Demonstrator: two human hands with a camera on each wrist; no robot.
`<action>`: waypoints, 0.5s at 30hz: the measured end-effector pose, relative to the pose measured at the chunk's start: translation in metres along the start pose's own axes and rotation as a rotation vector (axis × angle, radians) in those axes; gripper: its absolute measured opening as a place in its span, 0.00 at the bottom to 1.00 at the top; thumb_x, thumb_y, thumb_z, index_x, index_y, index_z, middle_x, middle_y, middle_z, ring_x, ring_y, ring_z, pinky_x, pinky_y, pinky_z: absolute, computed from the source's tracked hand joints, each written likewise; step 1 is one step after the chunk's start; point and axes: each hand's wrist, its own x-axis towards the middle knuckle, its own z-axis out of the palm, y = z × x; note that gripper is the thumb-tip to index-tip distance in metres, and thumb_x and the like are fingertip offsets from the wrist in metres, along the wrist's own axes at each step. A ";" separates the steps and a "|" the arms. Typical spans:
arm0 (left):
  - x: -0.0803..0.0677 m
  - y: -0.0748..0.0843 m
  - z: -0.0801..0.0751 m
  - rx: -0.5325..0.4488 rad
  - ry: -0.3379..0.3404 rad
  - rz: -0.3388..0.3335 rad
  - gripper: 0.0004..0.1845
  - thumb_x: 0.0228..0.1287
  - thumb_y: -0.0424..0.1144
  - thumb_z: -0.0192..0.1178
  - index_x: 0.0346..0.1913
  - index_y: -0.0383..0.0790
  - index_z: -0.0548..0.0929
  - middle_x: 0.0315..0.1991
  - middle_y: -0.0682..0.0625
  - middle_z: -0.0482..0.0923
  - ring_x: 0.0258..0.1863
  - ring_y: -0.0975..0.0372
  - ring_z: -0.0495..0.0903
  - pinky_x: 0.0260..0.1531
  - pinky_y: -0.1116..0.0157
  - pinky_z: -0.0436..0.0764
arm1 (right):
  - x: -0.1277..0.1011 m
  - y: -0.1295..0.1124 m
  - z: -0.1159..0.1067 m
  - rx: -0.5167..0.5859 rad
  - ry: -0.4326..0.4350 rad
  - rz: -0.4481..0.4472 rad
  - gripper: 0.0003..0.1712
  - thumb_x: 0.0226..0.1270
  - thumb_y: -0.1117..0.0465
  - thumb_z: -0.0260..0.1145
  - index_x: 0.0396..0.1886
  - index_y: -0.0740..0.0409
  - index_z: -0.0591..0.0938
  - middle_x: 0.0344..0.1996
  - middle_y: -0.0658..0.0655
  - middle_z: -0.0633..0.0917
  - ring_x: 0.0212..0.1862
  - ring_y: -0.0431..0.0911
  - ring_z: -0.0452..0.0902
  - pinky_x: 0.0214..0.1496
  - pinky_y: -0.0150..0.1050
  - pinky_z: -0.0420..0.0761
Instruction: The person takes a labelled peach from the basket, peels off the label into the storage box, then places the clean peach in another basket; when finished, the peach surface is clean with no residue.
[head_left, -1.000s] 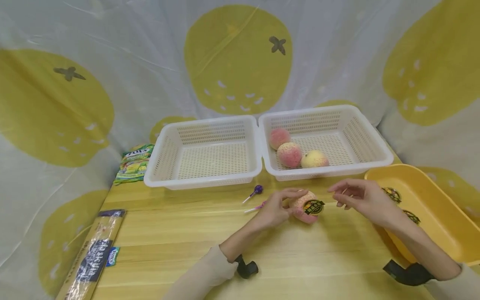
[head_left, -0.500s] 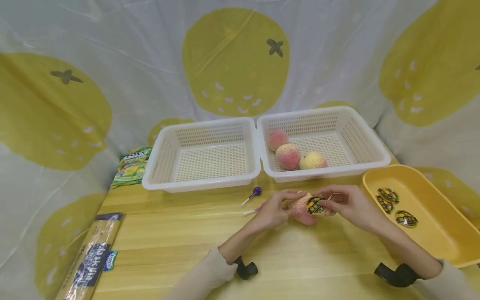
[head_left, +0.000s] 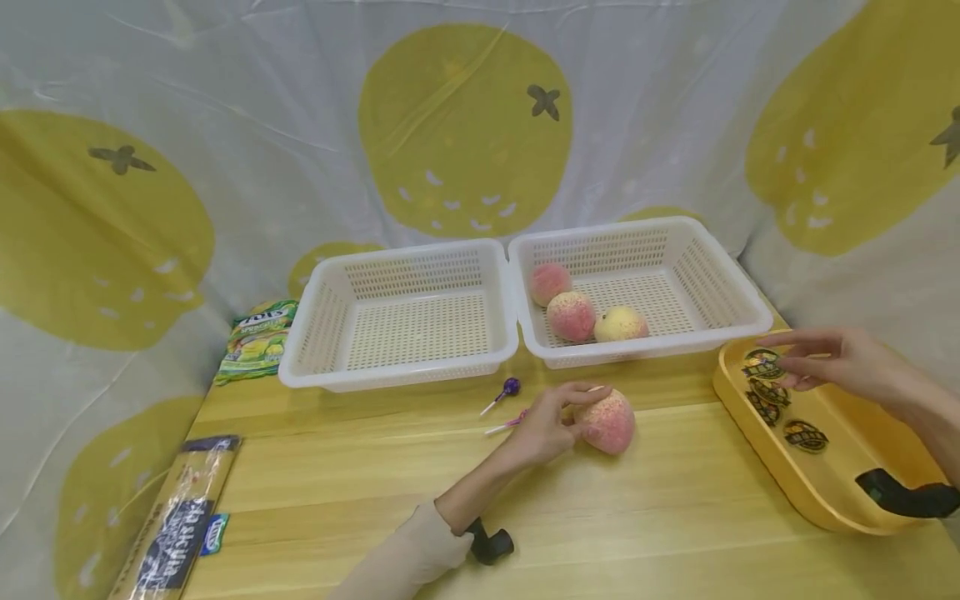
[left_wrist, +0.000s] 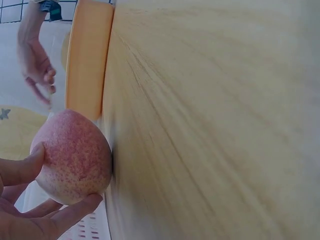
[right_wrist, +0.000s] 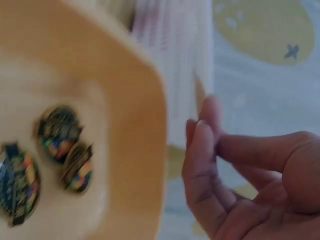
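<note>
My left hand [head_left: 549,427] grips a pink-and-cream peach [head_left: 606,422] on the table, thumb on one side and fingers on the other. In the left wrist view, the peach [left_wrist: 75,156] sits against the wood. Over the yellow tray [head_left: 738,402], my right hand [head_left: 843,362] pinches a dark oval fruit sticker [head_left: 762,363] at its fingertips. Only a thin brown edge of it shows above my right hand [right_wrist: 250,175] in the right wrist view. Several similar stickers [head_left: 806,436] lie in the tray.
Two white plastic baskets stand behind; the right basket [head_left: 720,329] has three peaches [head_left: 572,317] inside, the left basket [head_left: 405,367] has none. Two lollipops [head_left: 512,387] lie near my left hand. A green candy bag [head_left: 255,342] and a long noodle packet [head_left: 180,517] lie at left.
My right hand took the sticker off the peach and carried it right, over the yellow tray. My left hand has kept its hold on the peach.
</note>
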 end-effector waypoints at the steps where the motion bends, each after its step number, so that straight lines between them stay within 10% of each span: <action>1: 0.000 0.000 0.000 0.008 0.002 0.001 0.33 0.63 0.16 0.61 0.69 0.41 0.78 0.74 0.39 0.71 0.77 0.45 0.64 0.23 0.79 0.66 | 0.001 0.008 -0.004 0.020 -0.018 0.016 0.20 0.77 0.68 0.61 0.56 0.39 0.86 0.35 0.40 0.91 0.34 0.39 0.88 0.37 0.33 0.87; 7: 0.000 0.002 0.000 0.016 0.013 -0.013 0.33 0.62 0.15 0.61 0.69 0.41 0.79 0.74 0.38 0.71 0.77 0.45 0.64 0.25 0.78 0.67 | 0.010 0.041 -0.011 0.084 -0.102 0.108 0.34 0.76 0.74 0.56 0.43 0.20 0.84 0.28 0.50 0.92 0.32 0.37 0.88 0.36 0.32 0.87; 11: 0.001 0.003 0.001 0.022 0.016 -0.022 0.31 0.63 0.17 0.62 0.68 0.42 0.80 0.74 0.39 0.71 0.76 0.44 0.65 0.27 0.77 0.69 | 0.015 0.046 -0.009 -0.029 -0.137 0.167 0.20 0.75 0.75 0.53 0.58 0.62 0.86 0.28 0.54 0.92 0.31 0.36 0.87 0.36 0.33 0.87; 15: 0.001 0.003 0.001 0.023 0.015 -0.031 0.30 0.64 0.20 0.64 0.68 0.42 0.80 0.75 0.39 0.70 0.76 0.44 0.66 0.26 0.78 0.69 | 0.015 0.043 -0.009 -0.193 -0.168 0.188 0.29 0.76 0.73 0.54 0.68 0.90 0.60 0.34 0.63 0.91 0.32 0.39 0.86 0.39 0.37 0.88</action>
